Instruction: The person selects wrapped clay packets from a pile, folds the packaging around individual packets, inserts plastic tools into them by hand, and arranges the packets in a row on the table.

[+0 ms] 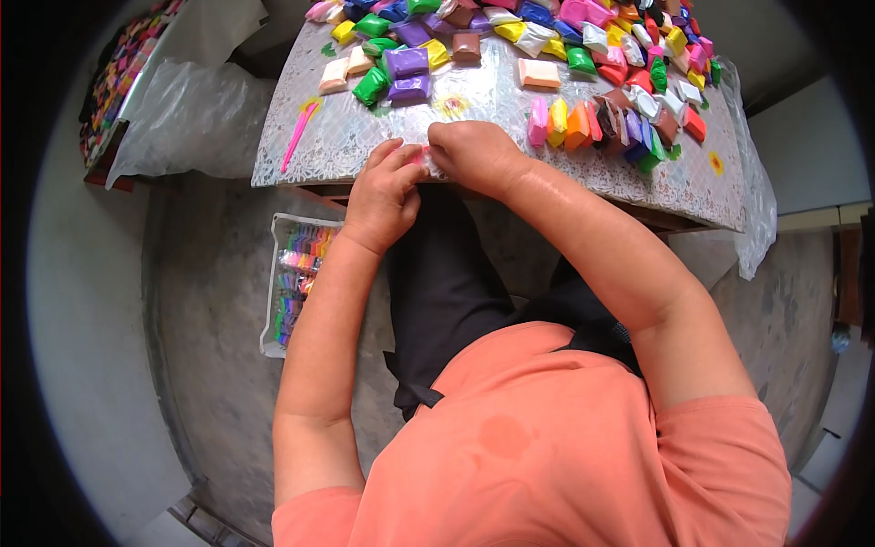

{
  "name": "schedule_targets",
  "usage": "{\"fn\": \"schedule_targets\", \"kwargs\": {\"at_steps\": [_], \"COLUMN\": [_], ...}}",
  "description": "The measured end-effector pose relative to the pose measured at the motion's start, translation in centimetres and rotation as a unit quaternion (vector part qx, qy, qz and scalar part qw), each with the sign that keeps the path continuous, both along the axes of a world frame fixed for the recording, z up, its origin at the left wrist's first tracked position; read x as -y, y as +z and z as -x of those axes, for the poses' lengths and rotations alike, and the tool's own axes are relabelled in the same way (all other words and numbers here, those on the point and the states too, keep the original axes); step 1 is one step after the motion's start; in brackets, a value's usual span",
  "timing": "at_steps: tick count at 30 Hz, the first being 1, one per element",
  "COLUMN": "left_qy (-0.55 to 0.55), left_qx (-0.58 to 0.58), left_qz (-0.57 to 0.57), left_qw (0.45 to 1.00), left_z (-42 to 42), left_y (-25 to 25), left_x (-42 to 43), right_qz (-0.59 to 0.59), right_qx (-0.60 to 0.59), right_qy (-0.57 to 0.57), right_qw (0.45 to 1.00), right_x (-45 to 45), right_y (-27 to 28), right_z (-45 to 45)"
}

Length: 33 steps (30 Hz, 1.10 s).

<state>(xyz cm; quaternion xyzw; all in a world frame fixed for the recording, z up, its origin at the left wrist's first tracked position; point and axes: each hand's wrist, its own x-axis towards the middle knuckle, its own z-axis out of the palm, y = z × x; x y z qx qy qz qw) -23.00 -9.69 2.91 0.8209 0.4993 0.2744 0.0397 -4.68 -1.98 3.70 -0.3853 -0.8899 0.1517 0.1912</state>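
Observation:
Both of my hands meet at the front edge of the table. My left hand [385,196] has its fingers bent around a small pink piece [420,157], mostly covered, so its kind is not clear. My right hand [478,157] is closed with its fingertips pressed against the same pink piece. Left of my hands a pink plastic tool [296,139] lies on the lace-patterned cover. To the right stands a row of upright wrapped clay-like packets [577,126] in several colours. Purple packets [406,75] lie just beyond my hands.
A large heap of coloured packets [583,36] covers the table's [273,155] far side. Below on the floor, a white basket [271,310] holds rows of packets. Clear plastic bags hang at the left [182,118] and right [752,201].

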Motion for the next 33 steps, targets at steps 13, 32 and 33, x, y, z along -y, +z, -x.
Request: {"fn": "schedule_targets", "kwargs": {"at_steps": [13, 32, 33], "left_qy": [0.002, 0.002, 0.002], "left_qx": [0.005, -0.005, -0.008], "left_qz": [-0.005, -0.006, -0.006], "left_qw": [1.0, 1.0, 1.0], "left_z": [0.0, 0.1, 0.1], "left_y": [-0.1, -0.1, -0.1], "left_x": [0.1, -0.1, -0.1], "right_qz": [0.076, 0.076, 0.077], "right_qx": [-0.056, -0.053, -0.053], "right_qy": [-0.027, -0.023, -0.021], "right_qw": [0.995, 0.995, 0.995], "right_x": [0.1, 0.2, 0.2], "right_y": [0.1, 0.5, 0.6], "right_z": [-1.2, -1.0, -0.9]}}
